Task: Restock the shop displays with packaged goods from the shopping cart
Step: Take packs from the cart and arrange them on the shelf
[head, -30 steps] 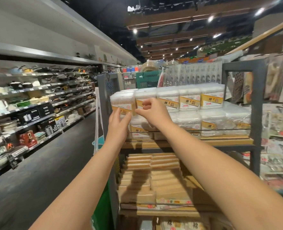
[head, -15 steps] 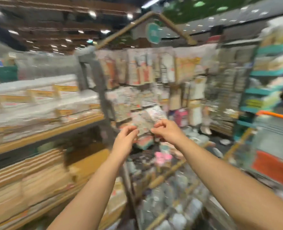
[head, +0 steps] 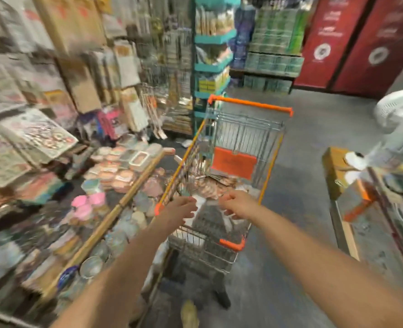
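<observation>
A wire shopping cart point(head: 275, 138) with orange trim stands in the aisle ahead of me. Flat packaged goods point(head: 215, 184) lie in its basket. Both arms reach out over the cart's near end. My left hand point(head: 180, 208) hovers above the left rim with loosely bent fingers and holds nothing. My right hand point(head: 237, 205) hangs a little to its right over the basket, fingers relaxed and also empty. The frame is blurred by motion.
A display point(head: 115, 166) of packaged items with a wooden rail fills the left side, with hanging packs above it. A teal rack point(head: 213, 67) stands behind the cart. A counter with a box point(head: 335, 171) and a white fan point(head: 399, 110) is at the right.
My view has swung right and down, from the shelf of white boxes to the shopping cart. Both hands left the boxes and now hover empty over the cart.
</observation>
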Tool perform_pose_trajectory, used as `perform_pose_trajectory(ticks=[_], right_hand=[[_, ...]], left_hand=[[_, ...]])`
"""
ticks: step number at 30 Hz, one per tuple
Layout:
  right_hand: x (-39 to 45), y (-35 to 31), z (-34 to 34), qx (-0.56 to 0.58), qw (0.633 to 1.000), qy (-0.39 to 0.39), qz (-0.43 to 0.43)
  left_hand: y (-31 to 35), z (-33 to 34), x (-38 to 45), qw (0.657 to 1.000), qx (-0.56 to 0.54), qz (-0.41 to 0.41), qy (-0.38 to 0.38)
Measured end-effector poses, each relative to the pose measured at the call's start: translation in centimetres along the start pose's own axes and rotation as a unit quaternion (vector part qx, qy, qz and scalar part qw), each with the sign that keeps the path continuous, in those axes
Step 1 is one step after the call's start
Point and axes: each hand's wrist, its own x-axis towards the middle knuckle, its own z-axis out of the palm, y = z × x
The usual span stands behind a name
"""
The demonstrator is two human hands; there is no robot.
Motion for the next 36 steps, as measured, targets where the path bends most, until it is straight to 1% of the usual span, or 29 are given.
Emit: perform_pose_trajectory(ticks=[4, 7, 10, 14, 17, 20, 22, 24, 26, 29, 30, 32, 34, 36], right_hand=[[6.5, 3.6, 0.1, 0.015, 0.998, -0.032, 0.053], [11.5, 5.6, 0.4, 0.054, 0.992, -0.024, 0.11], [15.4, 7.6, 1.5, 0.055, 0.984, -0.04, 0.165], [18.7, 9.7, 3.7, 0.063, 0.979, -0.049, 0.189], [21.3, 12.9, 7.1, 0.088, 0.969, -0.053, 0.226], [23.9, 16.4, 10.9, 0.102, 0.955, -0.089, 0.262], [25.1, 18.8, 13.3, 0.098, 0.948, -0.127, 0.273], [26.1, 21.0, 15.6, 0.074, 0.948, -0.157, 0.268], [27.1, 23.0, 17.9, 0.055, 0.946, -0.188, 0.258], [28.0, 24.9, 20.4, -0.053, 0.95, -0.213, 0.224], [28.3, 25.6, 20.9, -0.074, 0.952, -0.211, 0.209], [28.3, 27.0, 21.4, -0.061, 0.956, -0.195, 0.212], [28.1, 26.6, 19.7, 0.023, 0.964, -0.142, 0.223], [27.8, 25.5, 17.3, 0.135, 0.951, -0.078, 0.268]], left_hand=[[-2.6, -0.9, 8.1, 0.998, 0.014, -0.056, -0.014], [-4.2, -2.0, 14.7, 0.996, 0.005, -0.084, -0.014], [-6.5, -2.7, 19.8, 0.989, 0.001, -0.147, -0.01], [-9.7, -2.7, 23.9, 0.976, 0.031, -0.209, -0.059], [-12.6, -2.2, 26.0, 0.956, 0.099, -0.264, -0.085], [-15.0, -1.2, 27.7, 0.925, 0.135, -0.328, -0.137], [-15.3, -0.9, 28.1, 0.921, 0.129, -0.335, -0.149], [-15.5, -0.9, 28.2, 0.926, 0.135, -0.321, -0.15], [-15.4, -1.1, 28.2, 0.93, 0.132, -0.315, -0.138], [-14.9, -0.9, 28.4, 0.929, 0.123, -0.323, -0.132], [-15.2, -0.7, 28.6, 0.928, 0.113, -0.33, -0.129], [-15.0, -0.2, 28.6, 0.929, 0.104, -0.331, -0.126], [-15.0, 0.1, 28.7, 0.928, 0.107, -0.336, -0.122], [-14.8, 0.1, 28.7, 0.931, 0.092, -0.334, -0.111]])
